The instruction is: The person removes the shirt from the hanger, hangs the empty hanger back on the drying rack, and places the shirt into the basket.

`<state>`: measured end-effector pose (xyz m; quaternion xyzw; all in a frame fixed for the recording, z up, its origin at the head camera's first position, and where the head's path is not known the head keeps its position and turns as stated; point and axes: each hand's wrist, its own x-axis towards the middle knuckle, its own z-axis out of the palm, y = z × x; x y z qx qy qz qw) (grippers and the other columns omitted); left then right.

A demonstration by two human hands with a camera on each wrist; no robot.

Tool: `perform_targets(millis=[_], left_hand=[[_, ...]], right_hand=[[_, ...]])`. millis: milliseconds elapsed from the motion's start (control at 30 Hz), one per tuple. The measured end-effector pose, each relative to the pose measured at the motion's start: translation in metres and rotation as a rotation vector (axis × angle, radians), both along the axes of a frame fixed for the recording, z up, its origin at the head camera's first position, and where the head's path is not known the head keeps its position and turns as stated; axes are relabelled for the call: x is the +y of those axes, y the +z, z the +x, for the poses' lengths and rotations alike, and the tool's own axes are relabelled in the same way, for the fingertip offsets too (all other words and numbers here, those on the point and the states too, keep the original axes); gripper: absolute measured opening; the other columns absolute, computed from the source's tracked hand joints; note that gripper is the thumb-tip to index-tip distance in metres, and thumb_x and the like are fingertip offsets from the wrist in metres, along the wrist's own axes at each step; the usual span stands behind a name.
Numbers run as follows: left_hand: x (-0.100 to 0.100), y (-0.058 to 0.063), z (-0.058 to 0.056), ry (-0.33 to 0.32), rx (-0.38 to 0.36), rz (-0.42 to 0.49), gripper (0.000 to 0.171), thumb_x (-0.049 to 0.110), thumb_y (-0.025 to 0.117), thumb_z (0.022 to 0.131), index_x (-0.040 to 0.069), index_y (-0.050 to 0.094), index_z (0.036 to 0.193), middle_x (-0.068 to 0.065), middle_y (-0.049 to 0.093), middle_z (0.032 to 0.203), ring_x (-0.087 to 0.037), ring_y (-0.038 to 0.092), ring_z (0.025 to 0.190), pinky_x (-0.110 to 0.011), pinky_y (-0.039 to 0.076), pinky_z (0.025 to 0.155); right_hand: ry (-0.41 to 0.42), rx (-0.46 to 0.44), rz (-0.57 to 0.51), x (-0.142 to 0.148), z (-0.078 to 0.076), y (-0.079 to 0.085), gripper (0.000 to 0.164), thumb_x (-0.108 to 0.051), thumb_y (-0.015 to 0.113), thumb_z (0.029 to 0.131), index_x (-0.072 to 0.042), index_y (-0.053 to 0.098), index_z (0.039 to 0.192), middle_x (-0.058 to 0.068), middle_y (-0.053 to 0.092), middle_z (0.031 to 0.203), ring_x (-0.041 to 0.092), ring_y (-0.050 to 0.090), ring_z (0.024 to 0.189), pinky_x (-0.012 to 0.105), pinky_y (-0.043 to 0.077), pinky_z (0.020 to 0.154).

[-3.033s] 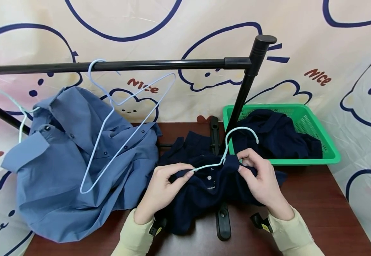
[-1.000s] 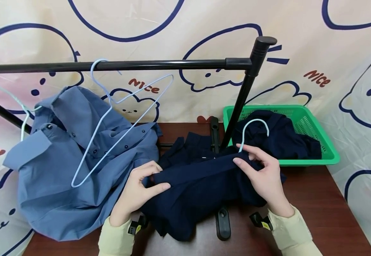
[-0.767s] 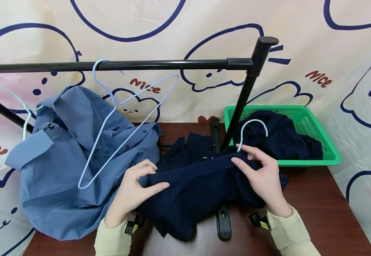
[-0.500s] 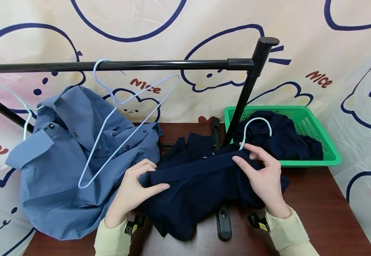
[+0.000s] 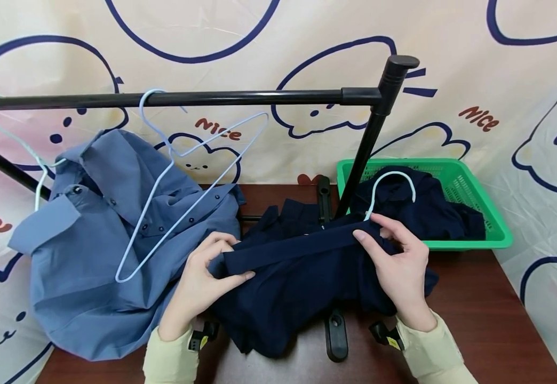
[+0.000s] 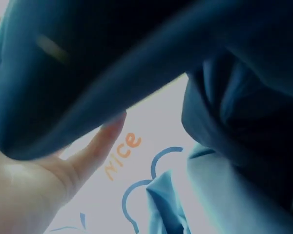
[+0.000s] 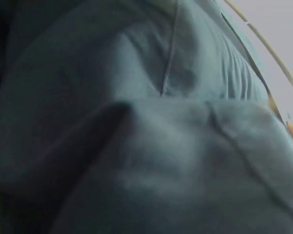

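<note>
A dark navy shirt (image 5: 297, 288) lies bunched at the middle of the table, a long edge of it stretched between both hands. My left hand (image 5: 197, 288) pinches the left end of that edge between thumb and fingers. At the other end, my right hand (image 5: 400, 266) pinches the cloth right at the base of a mint-green hanger (image 5: 394, 173). Only the hanger's hook shows above the shirt; its body is hidden in the cloth. Dark fabric (image 6: 112, 73) covers part of the left hand in its wrist view, and cloth (image 7: 151, 156) fills most of the right one.
Above runs a black rail (image 5: 240, 98) with a post (image 5: 365, 144) at its right end. From it hang a blue shirt (image 5: 101, 256) on a mint hanger and a bare light-blue hanger (image 5: 144, 213). A green basket (image 5: 494, 234) holds more navy clothing (image 5: 432, 208).
Three seconds ago my left hand pinched the hanger's left arm; now that arm is covered and the hand has moved left onto the cloth. The right hand and hook have shifted slightly up and right.
</note>
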<state>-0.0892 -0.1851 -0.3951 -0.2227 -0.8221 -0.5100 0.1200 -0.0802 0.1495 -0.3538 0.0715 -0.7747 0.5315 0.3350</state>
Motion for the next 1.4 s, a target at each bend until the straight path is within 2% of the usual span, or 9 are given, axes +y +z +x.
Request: perform_targets(millis=[200,467,733,867,1033,1133,1200,1300,1400], left_hand=[[0.001,0.009,0.007,-0.029,0.092,-0.009,0.037,0.016,0.097,0.069,0.028,0.066,0.085,0.003,0.060,0.118,-0.020,0.055,0.105,-0.029,0.043,0.090],[-0.003,0.012,0.007,-0.044,0.023,-0.033,0.038,0.023,0.099,0.066,0.030,0.066,0.085,0.006,0.059,0.115,-0.017,0.055,0.104,-0.030,0.044,0.087],[0.002,0.012,0.008,-0.088,0.048,-0.026,0.038,0.022,0.099,0.067,0.027,0.065,0.084,0.003,0.059,0.113,-0.019,0.055,0.102,-0.035,0.045,0.084],[0.012,0.004,0.007,-0.146,0.042,-0.063,0.037,0.023,0.097,0.069,0.024,0.064,0.085,0.002,0.061,0.111,-0.018,0.057,0.099,-0.035,0.047,0.083],[0.032,-0.014,0.005,-0.259,-0.080,-0.162,0.034,0.041,0.090,0.077,0.026,0.068,0.099,0.011,0.060,0.112,-0.012,0.059,0.099,-0.034,0.050,0.084],[0.037,-0.020,0.003,-0.197,-0.117,-0.216,0.052,0.053,0.090,0.072,0.025,0.066,0.109,0.011,0.057,0.125,-0.014,0.053,0.117,-0.041,0.045,0.096],[0.039,-0.021,-0.001,-0.139,-0.137,-0.274,0.066,0.058,0.092,0.066,0.025,0.062,0.115,0.005,0.051,0.140,-0.022,0.041,0.135,-0.054,0.037,0.106],[0.048,-0.025,-0.006,-0.065,-0.166,-0.370,0.071,0.054,0.094,0.065,0.022,0.054,0.115,-0.006,0.042,0.151,-0.038,0.026,0.146,-0.073,0.023,0.107],[0.061,-0.033,-0.012,-0.049,-0.202,-0.388,0.059,0.036,0.092,0.077,0.019,0.050,0.115,-0.007,0.052,0.138,-0.035,0.048,0.129,-0.065,0.037,0.100]], right_hand=[[-0.014,-0.010,0.003,0.001,-0.003,0.001,0.033,0.011,0.080,0.080,0.005,0.075,0.112,0.013,0.058,0.078,0.010,0.051,0.074,0.024,0.038,0.068],[-0.036,0.102,-0.074,0.003,-0.004,0.003,0.033,0.010,0.081,0.078,0.004,0.076,0.111,0.006,0.059,0.074,0.011,0.051,0.070,0.025,0.035,0.062],[-0.043,0.129,-0.114,0.004,-0.005,0.004,0.031,0.010,0.079,0.080,0.006,0.075,0.111,0.004,0.059,0.071,0.010,0.051,0.066,0.023,0.034,0.058],[-0.066,0.165,-0.184,0.003,-0.008,0.007,0.030,0.010,0.079,0.081,0.008,0.074,0.110,-0.001,0.062,0.072,0.009,0.050,0.064,0.022,0.034,0.057],[-0.047,0.213,-0.301,0.000,-0.013,0.010,0.031,0.011,0.075,0.084,0.010,0.072,0.114,0.002,0.073,0.091,0.009,0.052,0.066,0.021,0.039,0.060],[-0.027,0.213,-0.308,0.000,-0.013,0.011,0.031,0.012,0.075,0.084,0.010,0.072,0.115,0.006,0.075,0.098,0.009,0.052,0.067,0.020,0.038,0.059],[-0.014,0.207,-0.317,0.003,-0.013,0.007,0.032,0.013,0.075,0.083,0.009,0.072,0.115,0.008,0.075,0.102,0.009,0.052,0.067,0.020,0.037,0.058],[0.018,0.192,-0.330,0.008,-0.015,-0.001,0.033,0.013,0.076,0.082,0.009,0.072,0.115,0.008,0.076,0.105,0.011,0.052,0.070,0.020,0.037,0.059],[0.047,0.187,-0.326,0.010,-0.016,-0.008,0.032,0.013,0.077,0.081,0.009,0.072,0.113,0.009,0.075,0.108,0.012,0.051,0.073,0.020,0.036,0.059]])
